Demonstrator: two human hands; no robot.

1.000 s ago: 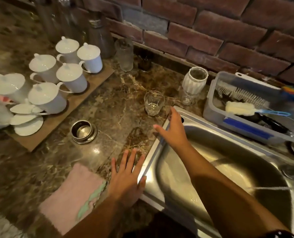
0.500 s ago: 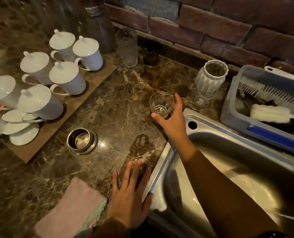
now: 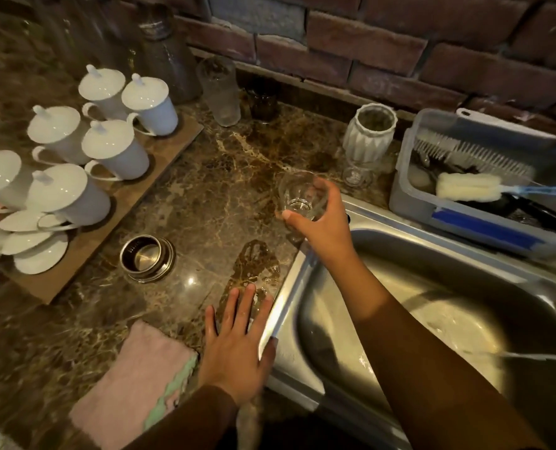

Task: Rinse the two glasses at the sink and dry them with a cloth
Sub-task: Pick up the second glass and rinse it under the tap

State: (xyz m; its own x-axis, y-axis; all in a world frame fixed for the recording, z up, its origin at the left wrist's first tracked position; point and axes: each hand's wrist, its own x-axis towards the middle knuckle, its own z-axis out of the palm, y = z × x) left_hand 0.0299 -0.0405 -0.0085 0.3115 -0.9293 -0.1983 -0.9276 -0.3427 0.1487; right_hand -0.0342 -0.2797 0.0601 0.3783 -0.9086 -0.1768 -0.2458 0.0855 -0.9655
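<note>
Where marble counter (image 3: 205, 196) meets steel sink (image 3: 448, 264), pink cloth (image 3: 134, 381) lies near front edge, likely ready for drying; left hand (image 3: 237, 349) flat, fingers spread, bracing on counter; right hand (image 3: 325, 225) curls thumb and fingers round small clear glass (image 3: 297, 193) at sink corner, probably for rinsing

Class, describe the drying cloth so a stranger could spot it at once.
Start at the steel sink and move left onto the marble counter. Beside the left hand lies the cloth: soft, pink, green-edged, unlike the metal ring and white cups beyond it.
</note>
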